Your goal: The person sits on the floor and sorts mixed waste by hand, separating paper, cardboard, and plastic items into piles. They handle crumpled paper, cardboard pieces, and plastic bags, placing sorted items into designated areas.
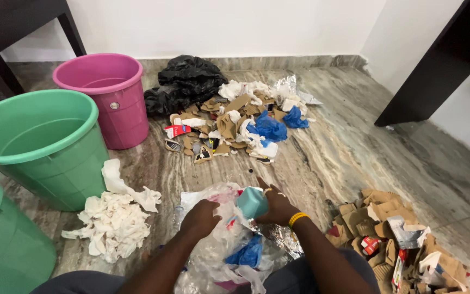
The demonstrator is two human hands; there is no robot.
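Both forearms are stretched forward over the floor (354, 147); a teal cup (252, 202) is gripped by the right hand (276, 207), wrist bent inward; clear plastic (218, 245) is clutched by the left hand (199, 218), knuckles up; tissues (114, 220) are piled beside a green bucket (44, 147).

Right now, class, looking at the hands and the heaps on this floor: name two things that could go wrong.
1. The right hand grips a teal cup above loose clear plastic; the cup might slip.
2. The white tissue pile lies close by, so sorted heaps could mix.
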